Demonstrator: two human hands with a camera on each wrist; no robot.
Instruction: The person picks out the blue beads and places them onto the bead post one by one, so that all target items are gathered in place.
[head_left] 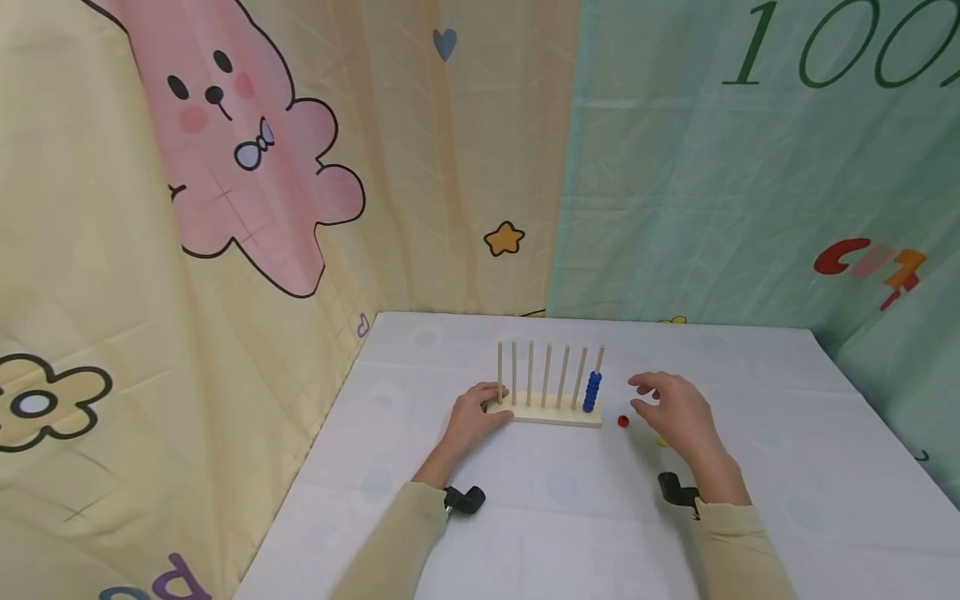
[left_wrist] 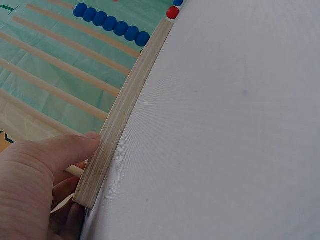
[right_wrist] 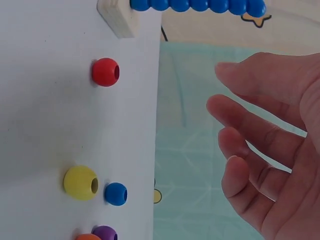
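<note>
A wooden bead stand (head_left: 551,416) with several upright pegs stands on the table. Blue beads (head_left: 592,392) are stacked on its rightmost peg, whose top stays bare. At the stand's left end my left hand (head_left: 474,417) grips the base, the thumb (left_wrist: 75,150) on the front edge and other fingers behind, partly hidden. My right hand (head_left: 678,417) hovers above the table, right of the stand, fingers loosely bent and thumb apart, holding nothing. Below and left of it lies a red bead (right_wrist: 102,72), close to the stand's right end.
Loose on the table in the right wrist view are a yellow bead (right_wrist: 77,183), a blue bead (right_wrist: 115,194), a purple bead (right_wrist: 106,232) and an orange bead (right_wrist: 88,237). Printed curtains (head_left: 450,167) hang behind the white-covered table (head_left: 570,533).
</note>
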